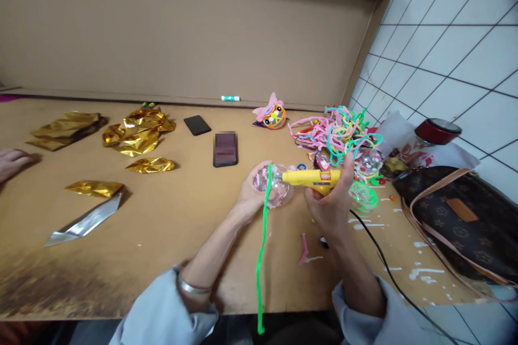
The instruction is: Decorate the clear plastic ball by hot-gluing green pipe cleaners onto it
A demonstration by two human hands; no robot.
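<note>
My left hand (254,187) is wrapped round a clear plastic ball (282,194) above the table. A long green pipe cleaner (262,248) lies against the ball and hangs down past the table's front edge. In my right hand (329,207) is a yellow hot glue gun (309,177), its nozzle pointing left and touching or almost touching the ball beside the pipe cleaner. The glue gun's black cord (382,264) runs down to the lower right. A second ball wound with green strands (363,196) sits just right of my right hand.
A heap of coloured pipe cleaners (335,132) lies beyond my right hand, near a decorated owl-like ball (273,116). Two phones (197,125) and gold foil pieces (140,130) lie left. A brown handbag (457,221) and red-lidded jar (438,132) stand right. Another person's hand (14,164) rests far left.
</note>
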